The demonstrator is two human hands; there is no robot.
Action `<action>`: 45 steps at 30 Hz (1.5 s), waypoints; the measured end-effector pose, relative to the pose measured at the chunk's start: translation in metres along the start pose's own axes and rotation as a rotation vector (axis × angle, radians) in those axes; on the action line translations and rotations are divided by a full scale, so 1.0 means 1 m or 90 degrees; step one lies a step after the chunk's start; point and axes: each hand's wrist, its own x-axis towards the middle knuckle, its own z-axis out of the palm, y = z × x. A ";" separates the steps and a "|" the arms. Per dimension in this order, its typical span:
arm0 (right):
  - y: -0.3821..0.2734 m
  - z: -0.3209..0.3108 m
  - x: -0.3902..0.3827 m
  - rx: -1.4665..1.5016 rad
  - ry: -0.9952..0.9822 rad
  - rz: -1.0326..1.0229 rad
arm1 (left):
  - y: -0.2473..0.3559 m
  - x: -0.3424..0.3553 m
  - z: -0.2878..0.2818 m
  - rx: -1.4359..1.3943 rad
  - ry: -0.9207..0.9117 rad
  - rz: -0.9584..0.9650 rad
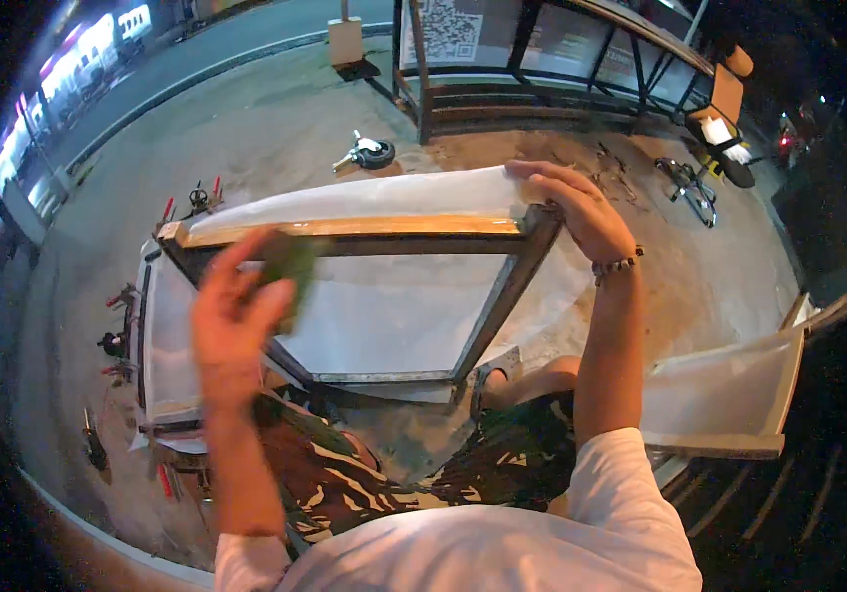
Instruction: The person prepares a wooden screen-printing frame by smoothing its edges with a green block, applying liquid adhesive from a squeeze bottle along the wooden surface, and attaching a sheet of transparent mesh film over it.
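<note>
In front of me a dark wooden frame stands tilted, its top rail bare and light-coloured along the upper face. My left hand is closed on a flat green pad just in front of that rail's left part; both are smeared by motion. A white sheet rises behind the rail. At the frame's far right corner, my right hand grips the sheet's edge, its fingers bent over and pointing left. Its thumb is mostly hidden. More white sheet shows through the frame opening.
Another white-covered frame lies at the left, with red-handled clamps beside it. A white-covered panel rests at my right. A caster wheel lies on the floor beyond, and a dark railing stands behind.
</note>
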 end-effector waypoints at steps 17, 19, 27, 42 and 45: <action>0.018 -0.017 -0.004 0.122 -0.119 -0.006 | -0.001 0.001 0.184 0.185 -0.067 0.037; 0.018 -0.012 -0.005 0.129 -0.096 -0.091 | -0.006 0.005 0.189 0.124 -0.005 0.046; 0.017 -0.016 -0.005 0.156 -0.135 -0.081 | 0.012 0.010 0.195 0.089 0.016 0.034; 0.020 -0.012 -0.009 0.184 -0.118 -0.052 | -0.004 -0.004 0.187 0.274 0.051 0.111; 0.022 -0.019 -0.015 0.192 -0.076 -0.083 | -0.014 0.005 0.125 0.317 0.148 0.082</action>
